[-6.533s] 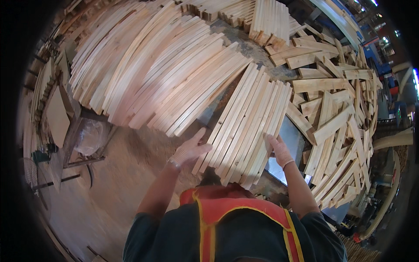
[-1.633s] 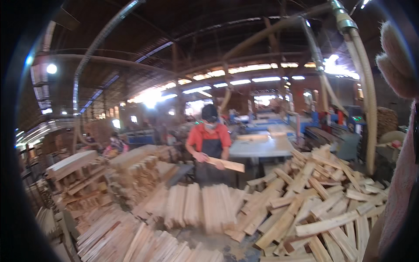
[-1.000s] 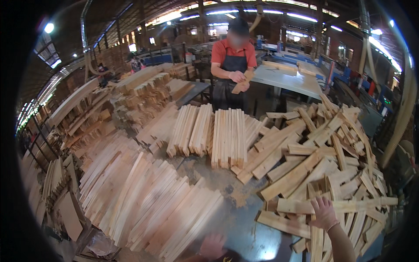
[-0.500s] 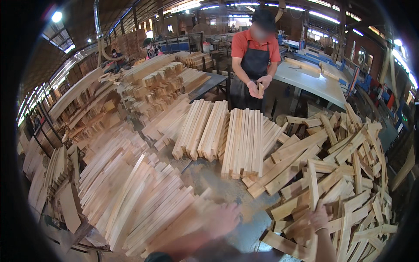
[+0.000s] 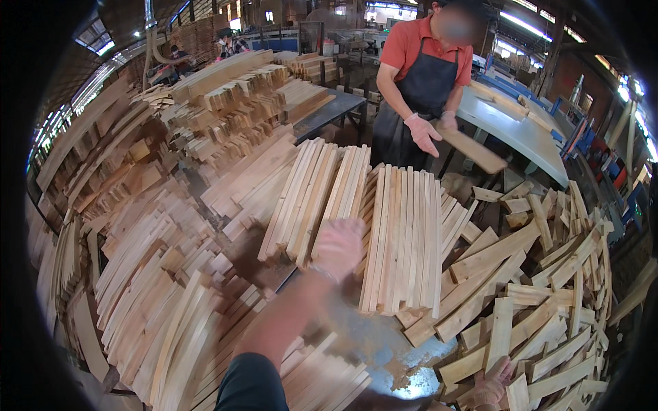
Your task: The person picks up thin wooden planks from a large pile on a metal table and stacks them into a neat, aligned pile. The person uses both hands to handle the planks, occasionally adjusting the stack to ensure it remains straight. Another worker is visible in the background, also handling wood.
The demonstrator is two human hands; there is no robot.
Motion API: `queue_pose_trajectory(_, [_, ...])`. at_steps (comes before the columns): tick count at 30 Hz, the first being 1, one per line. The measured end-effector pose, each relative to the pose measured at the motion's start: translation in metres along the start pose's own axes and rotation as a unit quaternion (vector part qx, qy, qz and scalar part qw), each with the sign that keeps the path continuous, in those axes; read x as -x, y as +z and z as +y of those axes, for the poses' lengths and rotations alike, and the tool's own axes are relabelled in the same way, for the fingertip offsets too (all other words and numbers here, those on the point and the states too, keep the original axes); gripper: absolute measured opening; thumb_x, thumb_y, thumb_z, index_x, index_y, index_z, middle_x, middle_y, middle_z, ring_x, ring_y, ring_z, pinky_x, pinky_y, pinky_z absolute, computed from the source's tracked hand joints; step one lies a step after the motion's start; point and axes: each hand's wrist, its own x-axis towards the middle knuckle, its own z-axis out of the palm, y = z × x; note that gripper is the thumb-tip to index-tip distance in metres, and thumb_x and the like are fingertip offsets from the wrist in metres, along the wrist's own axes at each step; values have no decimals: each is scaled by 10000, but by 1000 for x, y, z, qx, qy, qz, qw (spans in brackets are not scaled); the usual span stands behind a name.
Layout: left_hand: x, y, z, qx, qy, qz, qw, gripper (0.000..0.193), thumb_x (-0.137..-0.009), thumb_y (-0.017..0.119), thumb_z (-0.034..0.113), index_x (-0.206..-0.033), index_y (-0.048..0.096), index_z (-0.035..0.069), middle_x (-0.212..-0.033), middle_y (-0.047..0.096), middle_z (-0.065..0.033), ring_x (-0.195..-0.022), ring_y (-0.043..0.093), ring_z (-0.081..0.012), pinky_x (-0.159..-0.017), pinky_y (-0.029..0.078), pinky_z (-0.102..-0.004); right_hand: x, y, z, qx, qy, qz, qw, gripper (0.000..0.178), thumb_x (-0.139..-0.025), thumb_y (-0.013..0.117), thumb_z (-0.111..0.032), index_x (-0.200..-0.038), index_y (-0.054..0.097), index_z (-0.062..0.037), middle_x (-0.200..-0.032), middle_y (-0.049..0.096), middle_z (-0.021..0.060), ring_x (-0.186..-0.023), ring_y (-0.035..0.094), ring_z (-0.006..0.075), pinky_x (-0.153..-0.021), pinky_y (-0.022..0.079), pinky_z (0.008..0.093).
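Note:
My left hand [image 5: 339, 248], smeared by motion, reaches to the near end of the middle bundle of wooden strips [image 5: 348, 185]. Whether its fingers grip a strip cannot be made out. Just right of it stands a second upright-edged bundle of strips [image 5: 404, 240]. Low on the right, my right hand [image 5: 492, 385] is closed around the lower end of a short wooden board [image 5: 501, 332]. That board lies among a loose heap of similar boards [image 5: 548, 288], which surrounds the hand.
Across the bundles a co-worker [image 5: 428, 75] in a red shirt and dark apron holds a flat board [image 5: 473, 148]. Stacked strips [image 5: 157, 274] fill the left side. A sawdust-strewn metal surface [image 5: 384, 342] shows between bundles and heap. Behind stands a pale worktable [image 5: 507, 127].
My left hand has moved up and forward to the middle bundle. My right hand has shifted slightly lower. The view has moved, and the co-worker's board is now extended to the right.

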Motion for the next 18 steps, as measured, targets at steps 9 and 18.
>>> queue_pose_trajectory(9, [-52, 41, -97, -12, -112, -11, 994, 276, -989, 584, 182, -1225, 710, 117, -1181, 725, -149, -1144, 699, -328, -938, 567, -447, 21, -60, -25, 250, -165, -95, 949, 716, -970, 640, -396, -1633, 442, -215, -1772, 53, 307, -1634, -9, 529, -1279, 88, 736])
queue_pose_trajectory(18, [-52, 51, -89, -63, -73, -12, 995, 216, -967, 618, 184, -1130, 743, 118, -1131, 735, -139, -1101, 717, -298, -895, 563, -431, 17, -72, -28, 242, -121, -173, 947, 704, -1009, 623, -329, -1666, 370, -309, -1772, -40, 307, -1628, -9, 541, -1287, 278, 602])
